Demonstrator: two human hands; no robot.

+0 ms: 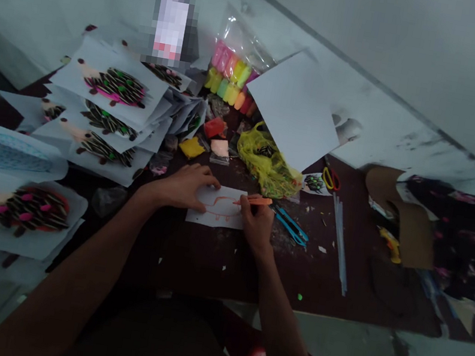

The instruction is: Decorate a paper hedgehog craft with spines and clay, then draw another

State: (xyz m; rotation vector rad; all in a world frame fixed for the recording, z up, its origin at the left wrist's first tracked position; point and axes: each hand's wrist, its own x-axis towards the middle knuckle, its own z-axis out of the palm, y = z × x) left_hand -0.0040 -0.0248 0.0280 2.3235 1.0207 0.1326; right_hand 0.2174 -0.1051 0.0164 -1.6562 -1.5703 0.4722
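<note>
A small white sheet of paper (224, 208) lies on the dark table, with an orange outline drawing that has a curved back and short legs. My left hand (185, 186) rests over the paper's left edge, thumb and fingers apart, pressing it flat. Held in my right hand (258, 225) is an orange marker (259, 201), its tip at the upper right of the drawn outline. Just right of that hand lies a blue utility knife (290, 226). Yellow clay (191, 147), peach clay (220, 149) and red clay (214, 127) sit beyond the paper.
Stacked hedgehog pictures (120, 88) fill the left side. At the back are bagged colourful clay (231, 77), a large white sheet (297, 106) and a yellow plastic bag (263, 161). Scissors (331, 179), clear sticks (339, 244) and brown cardboard (415, 232) lie on the right.
</note>
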